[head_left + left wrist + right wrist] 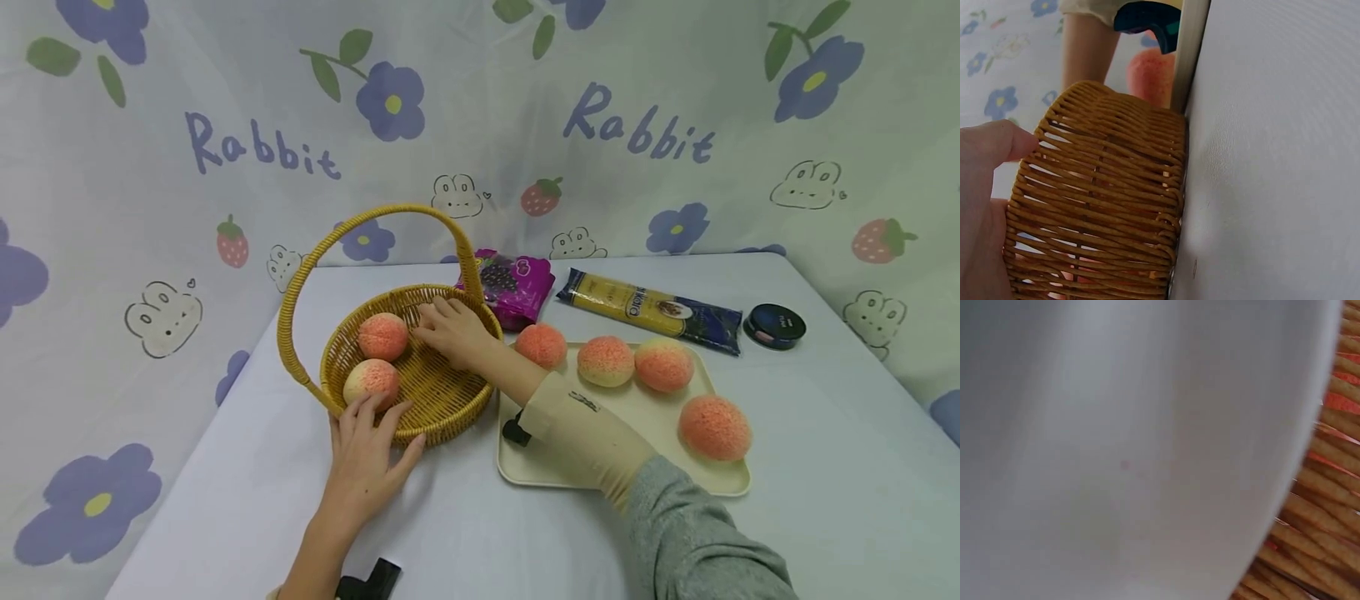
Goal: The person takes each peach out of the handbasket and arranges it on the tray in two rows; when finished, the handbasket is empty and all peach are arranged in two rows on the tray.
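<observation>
A yellow wicker basket (442,425) with a tall arched handle holds two pink-and-cream, peach-like balls, a far peach (383,336) and a near peach (367,377). My left hand (367,462) grips its near left rim, fingers over the edge beside the near peach. In the left wrist view, the left thumb (1013,140) rests at the edge of the woven wall (1097,206). Reaching over the tray, my right hand (459,335) is inside the basket, fingers loosely bent just right of the far peach. Nothing shows in it; its palm side is hidden.
Right of the basket, a cream tray (540,475) bears several more peaches (715,427), partly under the right forearm. Behind stand a purple packet (517,287), a yellow-and-blue pasta bag (648,308) and a round black tin (775,326). A patterned curtain (480,125) hangs at the back.
</observation>
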A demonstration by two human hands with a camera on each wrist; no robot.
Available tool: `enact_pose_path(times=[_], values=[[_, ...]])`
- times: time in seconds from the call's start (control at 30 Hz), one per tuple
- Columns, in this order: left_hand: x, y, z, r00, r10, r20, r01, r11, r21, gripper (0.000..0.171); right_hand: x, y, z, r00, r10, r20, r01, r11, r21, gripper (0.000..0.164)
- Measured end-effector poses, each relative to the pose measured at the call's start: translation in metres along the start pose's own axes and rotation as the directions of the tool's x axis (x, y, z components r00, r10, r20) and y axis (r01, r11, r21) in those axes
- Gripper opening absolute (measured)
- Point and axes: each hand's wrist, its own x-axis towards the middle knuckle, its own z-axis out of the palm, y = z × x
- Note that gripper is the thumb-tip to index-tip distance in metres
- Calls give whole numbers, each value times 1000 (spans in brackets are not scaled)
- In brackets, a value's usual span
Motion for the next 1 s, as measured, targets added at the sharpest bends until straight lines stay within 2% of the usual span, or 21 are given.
enact_pose_path(times=[0.13,0.23,0.47,0.63,1.0], values=[[1,0,0,1000,3,-7,-3,1000,7,47,1,-1,0,999,34,-20,-36,997,-68,40],[1,0,0,1000,0,-3,0,1000,7,47,2,-2,1,998,56,7,-55,995,-81,38],[-1,1,0,1000,-8,-6,7,1000,-2,47,2,-3,-1,989,98,110,-105,993,52,53],[-1,1,0,1000,-2,-1,2,1000,3,47,3,-4,-2,981,122,153,-137,986,95,53],[-3,2,-4,1000,-17,14,17,1000,-1,47,6,-4,-4,985,105,140,-120,988,101,52]])
